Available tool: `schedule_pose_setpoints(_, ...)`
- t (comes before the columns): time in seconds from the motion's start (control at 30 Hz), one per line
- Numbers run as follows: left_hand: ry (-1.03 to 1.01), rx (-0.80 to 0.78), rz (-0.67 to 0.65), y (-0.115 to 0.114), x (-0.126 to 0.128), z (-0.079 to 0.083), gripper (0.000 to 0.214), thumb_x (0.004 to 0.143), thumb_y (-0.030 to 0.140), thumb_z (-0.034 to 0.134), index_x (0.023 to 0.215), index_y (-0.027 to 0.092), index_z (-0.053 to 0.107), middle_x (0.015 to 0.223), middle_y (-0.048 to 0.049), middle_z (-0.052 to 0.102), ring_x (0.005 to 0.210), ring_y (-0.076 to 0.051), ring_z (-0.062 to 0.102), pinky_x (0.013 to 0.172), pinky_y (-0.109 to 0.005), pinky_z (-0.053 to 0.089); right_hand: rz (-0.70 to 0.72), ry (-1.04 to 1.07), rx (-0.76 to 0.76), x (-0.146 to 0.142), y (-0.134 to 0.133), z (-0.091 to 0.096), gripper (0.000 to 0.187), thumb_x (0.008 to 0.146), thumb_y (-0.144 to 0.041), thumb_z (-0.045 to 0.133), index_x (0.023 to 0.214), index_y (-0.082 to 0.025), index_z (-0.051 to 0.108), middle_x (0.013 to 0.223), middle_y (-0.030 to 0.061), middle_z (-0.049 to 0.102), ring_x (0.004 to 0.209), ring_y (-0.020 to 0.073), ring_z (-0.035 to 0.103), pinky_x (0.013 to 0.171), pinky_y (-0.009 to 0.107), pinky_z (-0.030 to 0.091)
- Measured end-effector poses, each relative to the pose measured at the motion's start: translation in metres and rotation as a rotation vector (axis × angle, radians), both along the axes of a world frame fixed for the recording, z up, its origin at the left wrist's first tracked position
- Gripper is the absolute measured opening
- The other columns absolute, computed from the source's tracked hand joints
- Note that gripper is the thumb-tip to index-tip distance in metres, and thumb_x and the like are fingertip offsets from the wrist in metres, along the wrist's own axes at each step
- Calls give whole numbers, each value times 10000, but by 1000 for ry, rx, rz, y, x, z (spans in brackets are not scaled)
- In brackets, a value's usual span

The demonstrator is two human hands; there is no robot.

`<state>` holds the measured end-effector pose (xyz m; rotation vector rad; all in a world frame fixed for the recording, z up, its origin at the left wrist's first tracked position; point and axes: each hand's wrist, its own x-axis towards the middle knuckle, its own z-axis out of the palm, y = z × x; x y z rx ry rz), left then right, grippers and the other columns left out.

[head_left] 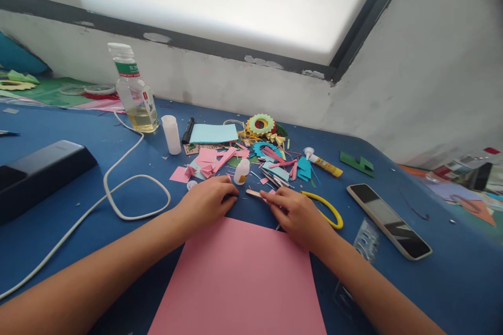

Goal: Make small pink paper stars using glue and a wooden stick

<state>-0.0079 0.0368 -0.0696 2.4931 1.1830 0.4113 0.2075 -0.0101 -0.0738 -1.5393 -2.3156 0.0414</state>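
A large pink paper sheet (pixel 243 277) lies in front of me. My left hand (pixel 212 199) rests by its upper left corner, fingers curled in; whatever they hold, if anything, is hidden. Just beyond those fingertips stands a small white glue bottle (pixel 241 172), its top uncapped. My right hand (pixel 293 212) is over the sheet's upper right corner, with its fingertips closed on a flat wooden stick (pixel 253 193) whose end points left. Yellow-handled scissors (pixel 332 212) lie partly behind that hand. Pink paper scraps (pixel 212 159) are scattered beyond both hands.
A drink bottle (pixel 137 99) and a white cylinder (pixel 171 135) stand at the back left. A white cable (pixel 108 183) loops near a black device (pixel 43 172). On the right lie a phone (pixel 389 220), a glue tube (pixel 324 164) and a clear plastic piece (pixel 366 241).
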Motion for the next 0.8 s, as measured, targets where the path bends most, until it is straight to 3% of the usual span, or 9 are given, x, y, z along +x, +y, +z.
schedule_pose_setpoints(0.2,7,3,-6,0,0,2,243,845,210,462,942,197,684,973,-53,645,894,-204,616,759,-289,486,-18,-20,-9,5,-4,3,261,848,-188,491,991,-195,710,687,44,621,606,147,588,559,255,434)
schedule_pose_setpoints(0.4,5,6,-7,0,0,3,242,843,209,465,938,199,687,957,-51,648,890,-200,617,760,-280,485,-54,6,55,4,-3,7,310,863,-184,450,1081,-193,670,735,49,623,653,147,594,580,252,441)
schedule_pose_setpoints(0.8,10,6,-16,-1,1,3,249,843,197,462,954,183,685,981,-62,646,901,-211,612,775,-302,480,-13,-12,82,6,-2,4,290,862,-194,458,1029,-192,695,685,41,607,606,144,581,544,247,433)
